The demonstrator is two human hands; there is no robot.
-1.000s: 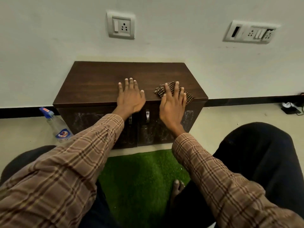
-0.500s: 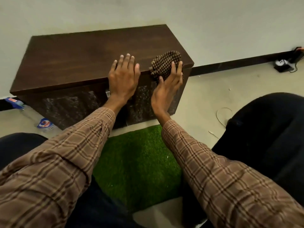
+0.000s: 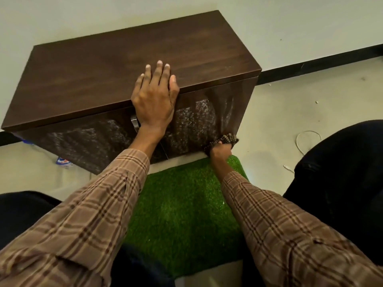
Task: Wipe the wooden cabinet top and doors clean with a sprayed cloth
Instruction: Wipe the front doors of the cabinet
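A scrap of blue, red and white label (image 3: 63,161) peeks out from behind the near left corner of the cabinet (image 3: 132,65), low on the floor (image 3: 300,104); its writing is too small and blurred to read.

The left hand (image 3: 154,100) lies flat over the near front edge of the cabinet top, fingers straight and close together, pointing away toward the wall (image 3: 103,15). Its palm rests on the edge; its grip is released and holds nothing. Just beside its wrist, a metal door handle (image 3: 133,122) shows on the door front.

The right hand (image 3: 220,149) is low at the near right bottom corner of the right door (image 3: 199,125), fingers curled around the checkered cloth (image 3: 224,139), grasping it and pressing it against the door's lower edge. The cloth is bunched, brown and cream, and only part of it shows above the knuckles. The glossy door front bears pale streaks above the cloth.

Both arms wear brown plaid sleeves (image 3: 87,214). A green turf mat (image 3: 182,204) lies on the floor near the cabinet, between dark-clad knees (image 3: 339,172). A thin loop of pale cord (image 3: 306,139) lies on the floor to the right, well apart from the cabinet.
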